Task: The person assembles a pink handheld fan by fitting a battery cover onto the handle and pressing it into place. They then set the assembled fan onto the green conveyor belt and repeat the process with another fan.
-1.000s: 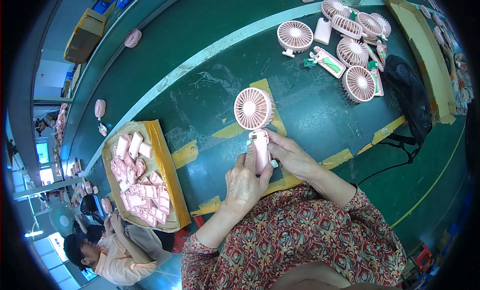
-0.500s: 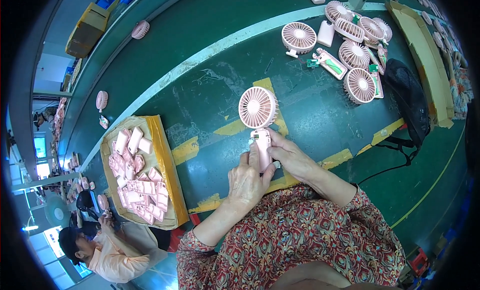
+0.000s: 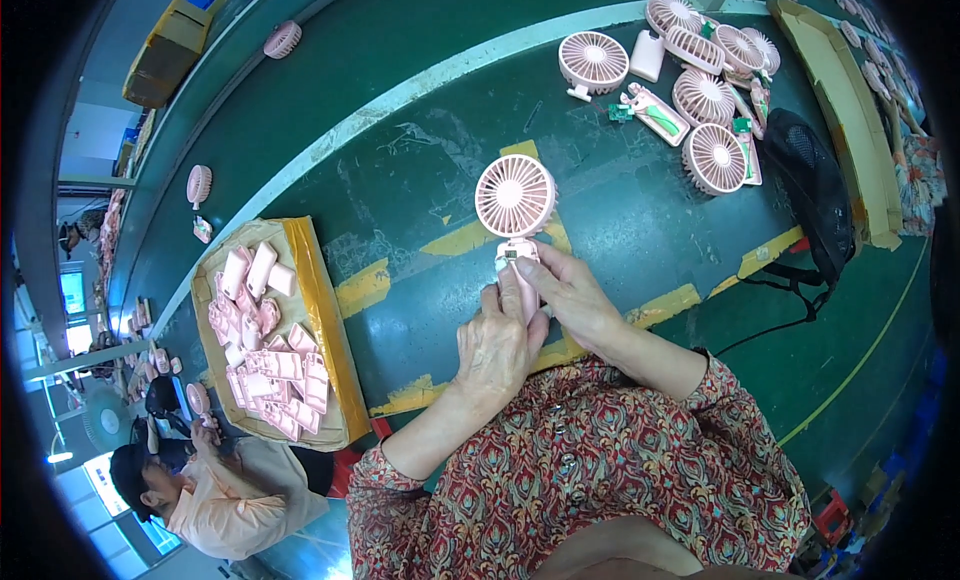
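Note:
Between my two hands is a pink handheld fan (image 3: pixel 515 197), its round grille pointing away from me and its handle toward me. My left hand (image 3: pixel 493 348) grips the handle from the left, with its index finger laid along the front near the top. From the right, my right hand (image 3: pixel 572 292) wraps the same handle, its thumb pressed near the neck. A small dark opening shows at the top of the handle; the lower part is covered by my fingers.
At left, a cardboard tray (image 3: pixel 349 365) holds many pink casing parts (image 3: pixel 262 378). Several pink fans (image 3: pixel 716 160) with exposed green boards are heaped at the far right. Beside them lie a black mesh bag (image 3: pixel 808 180) and a cardboard strip (image 3: pixel 838 110). Another person (image 3: pixel 215 495) sits at lower left.
My right thumb has moved up the handle toward the neck, covering more of its front. The whole view has shifted slightly. Both hands keep holding the fan.

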`<control>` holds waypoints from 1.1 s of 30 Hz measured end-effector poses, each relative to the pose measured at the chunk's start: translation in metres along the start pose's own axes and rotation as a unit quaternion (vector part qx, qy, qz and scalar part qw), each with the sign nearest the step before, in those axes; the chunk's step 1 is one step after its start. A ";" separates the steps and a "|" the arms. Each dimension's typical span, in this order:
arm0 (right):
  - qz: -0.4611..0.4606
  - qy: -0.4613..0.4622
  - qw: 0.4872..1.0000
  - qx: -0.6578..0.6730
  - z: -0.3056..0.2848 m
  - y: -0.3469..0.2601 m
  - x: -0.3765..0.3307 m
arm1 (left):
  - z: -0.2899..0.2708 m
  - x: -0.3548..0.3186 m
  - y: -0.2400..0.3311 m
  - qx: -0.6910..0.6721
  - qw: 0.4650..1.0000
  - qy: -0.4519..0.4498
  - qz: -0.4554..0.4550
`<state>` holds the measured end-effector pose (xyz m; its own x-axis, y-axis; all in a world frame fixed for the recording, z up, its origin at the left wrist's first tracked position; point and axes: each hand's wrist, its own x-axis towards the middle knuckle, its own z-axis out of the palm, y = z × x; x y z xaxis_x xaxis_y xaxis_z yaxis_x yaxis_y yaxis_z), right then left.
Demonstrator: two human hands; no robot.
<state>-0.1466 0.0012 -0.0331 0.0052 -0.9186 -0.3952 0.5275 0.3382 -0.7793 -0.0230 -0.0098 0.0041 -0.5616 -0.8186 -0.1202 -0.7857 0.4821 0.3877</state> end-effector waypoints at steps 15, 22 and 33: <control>-0.002 0.009 1.000 0.001 -0.002 0.009 0.007 | 0.023 0.001 -0.005 0.149 0.985 0.048 0.070; 0.026 0.000 0.999 0.040 -0.003 0.000 0.004 | 0.009 -0.001 -0.004 0.073 0.995 0.040 0.059; 0.028 -0.048 0.991 0.120 -0.009 0.006 -0.003 | -0.007 0.003 -0.011 -0.100 0.994 0.044 -0.020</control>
<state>-0.1505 0.0078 -0.0411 0.1147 -0.9190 -0.3773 0.7106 0.3413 -0.6153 -0.0137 -0.0195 0.0055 -0.4987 -0.8646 -0.0619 -0.7345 0.3836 0.5598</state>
